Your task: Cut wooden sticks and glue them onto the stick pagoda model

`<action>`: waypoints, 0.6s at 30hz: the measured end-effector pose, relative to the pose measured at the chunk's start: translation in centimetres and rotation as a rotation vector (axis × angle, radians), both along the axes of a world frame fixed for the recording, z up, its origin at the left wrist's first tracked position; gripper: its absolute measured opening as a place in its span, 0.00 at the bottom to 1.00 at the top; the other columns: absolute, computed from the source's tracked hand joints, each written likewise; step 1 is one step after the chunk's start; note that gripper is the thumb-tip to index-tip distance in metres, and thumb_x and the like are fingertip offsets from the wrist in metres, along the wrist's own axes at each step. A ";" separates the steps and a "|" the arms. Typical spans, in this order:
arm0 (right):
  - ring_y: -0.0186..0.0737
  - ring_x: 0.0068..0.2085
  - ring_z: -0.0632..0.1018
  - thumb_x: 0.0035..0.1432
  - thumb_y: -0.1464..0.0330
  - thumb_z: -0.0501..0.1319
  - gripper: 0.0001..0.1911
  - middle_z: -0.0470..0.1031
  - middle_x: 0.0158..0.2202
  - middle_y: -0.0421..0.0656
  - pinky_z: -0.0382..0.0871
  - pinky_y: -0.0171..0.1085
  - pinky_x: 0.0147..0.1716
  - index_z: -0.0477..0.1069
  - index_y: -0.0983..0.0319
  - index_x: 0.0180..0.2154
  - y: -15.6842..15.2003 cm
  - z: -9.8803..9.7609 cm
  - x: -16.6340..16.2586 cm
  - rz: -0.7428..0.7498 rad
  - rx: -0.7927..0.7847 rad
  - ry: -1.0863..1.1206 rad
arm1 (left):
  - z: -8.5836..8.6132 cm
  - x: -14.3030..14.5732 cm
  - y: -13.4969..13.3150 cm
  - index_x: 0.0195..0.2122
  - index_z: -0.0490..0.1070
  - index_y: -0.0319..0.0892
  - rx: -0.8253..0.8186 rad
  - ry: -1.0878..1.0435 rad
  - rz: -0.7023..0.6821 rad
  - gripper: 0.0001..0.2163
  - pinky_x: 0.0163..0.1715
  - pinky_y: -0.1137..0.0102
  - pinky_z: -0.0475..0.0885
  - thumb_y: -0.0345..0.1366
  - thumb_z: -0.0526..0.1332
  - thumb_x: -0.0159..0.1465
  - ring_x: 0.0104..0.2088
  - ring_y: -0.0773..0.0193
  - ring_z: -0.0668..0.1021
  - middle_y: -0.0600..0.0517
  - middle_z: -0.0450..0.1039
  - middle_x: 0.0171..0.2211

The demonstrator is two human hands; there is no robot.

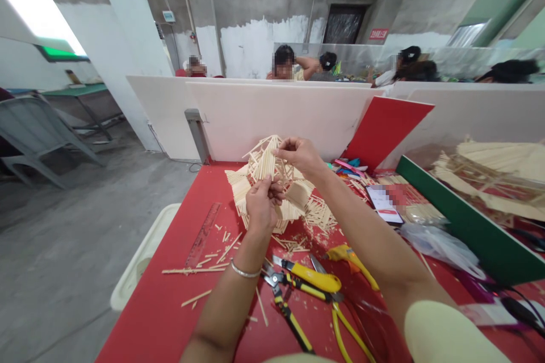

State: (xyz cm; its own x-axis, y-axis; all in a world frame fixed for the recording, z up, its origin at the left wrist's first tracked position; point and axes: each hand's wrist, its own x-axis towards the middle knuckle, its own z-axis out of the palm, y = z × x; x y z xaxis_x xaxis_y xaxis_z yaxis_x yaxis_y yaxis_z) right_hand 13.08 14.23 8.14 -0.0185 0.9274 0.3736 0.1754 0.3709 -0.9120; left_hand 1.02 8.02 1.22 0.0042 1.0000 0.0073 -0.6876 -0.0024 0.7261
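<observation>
A model building made of thin wooden sticks [239, 188] stands near the far side of the red table, with flared, roof-like panels around it. At its upper front slopes a narrow panel of sticks [264, 163]. My left hand [263, 199] is closed at the lower end of this panel, thumb and forefinger pinched on the sticks. From the right, my right hand [300, 154] pinches at the panel's upper edge, near the peak. The fingers partly hide the exact sticks they grip. Behind my hands, an open framework of sticks shows.
Loose sticks [321, 212] and offcuts lie around the model. Nearer me are a yellow utility knife [317, 277], pliers [283, 300] and a yellow-handled glue gun [351, 261]. A clear ruler [203, 232] lies left; a phone [384, 204] and a green board [464, 218] are right. White partitions [276, 119] stand behind.
</observation>
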 end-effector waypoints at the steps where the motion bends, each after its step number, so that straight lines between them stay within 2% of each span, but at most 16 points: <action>1: 0.28 0.25 0.65 0.42 0.59 0.70 0.16 0.68 0.24 0.36 0.60 0.32 0.24 0.68 0.62 0.26 0.1 -0.1 0.0 -0.003 0.002 -0.001 | 0.0 0.0 0.0 0.31 0.75 0.36 0.002 0.007 0.005 0.12 0.15 0.76 0.58 0.42 0.66 0.54 0.16 0.72 0.72 0.53 0.72 0.20; 18: 0.28 0.23 0.64 0.40 0.57 0.70 0.18 0.68 0.22 0.36 0.57 0.31 0.21 0.67 0.61 0.25 0.3 -0.2 0.0 -0.056 -0.021 -0.003 | 0.2 0.1 -0.1 0.31 0.74 0.35 -0.019 0.012 0.015 0.11 0.15 0.75 0.57 0.40 0.67 0.53 0.16 0.71 0.71 0.53 0.72 0.19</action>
State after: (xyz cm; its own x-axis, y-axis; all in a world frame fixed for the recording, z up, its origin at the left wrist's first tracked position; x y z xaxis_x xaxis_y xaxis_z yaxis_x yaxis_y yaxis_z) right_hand 13.06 14.56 7.94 0.0323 0.9346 0.3543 0.1978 0.3415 -0.9188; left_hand 1.08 7.92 1.46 -0.0106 0.9999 -0.0118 -0.6788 0.0015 0.7343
